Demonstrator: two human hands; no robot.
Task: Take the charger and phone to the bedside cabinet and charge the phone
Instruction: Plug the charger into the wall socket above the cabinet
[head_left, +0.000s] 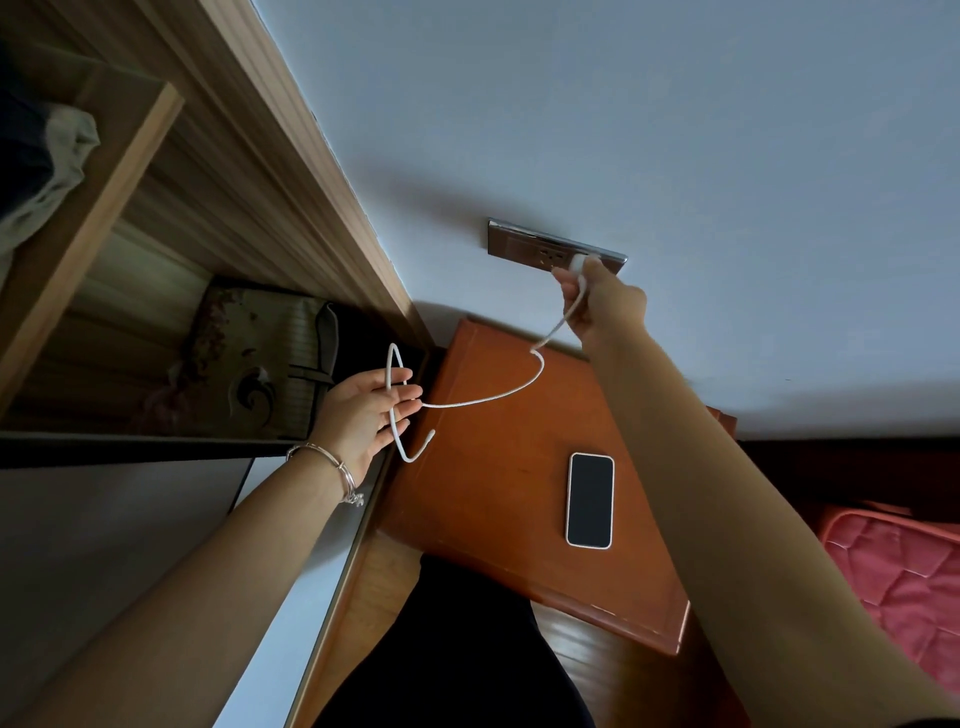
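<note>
My right hand (602, 304) grips the white charger plug (577, 263) and holds it against the metal wall socket (524, 244) above the cabinet. The white cable (488, 397) runs from the plug down and left over the orange-brown bedside cabinet (498, 493). My left hand (366, 410), fingers nearly straight, carries a loop of the cable across its fingers; the free connector end (430, 434) dangles just right of it. The phone (590, 500), dark screen up with a white rim, lies flat on the cabinet top, apart from both hands.
An open wooden wardrobe (171, 218) with a patterned bag (254, 358) and folded cloth stands to the left, close to the cabinet. A bed with a red quilted cover (904, 577) is at the right. My dark-clothed leg (467, 649) is in front of the cabinet.
</note>
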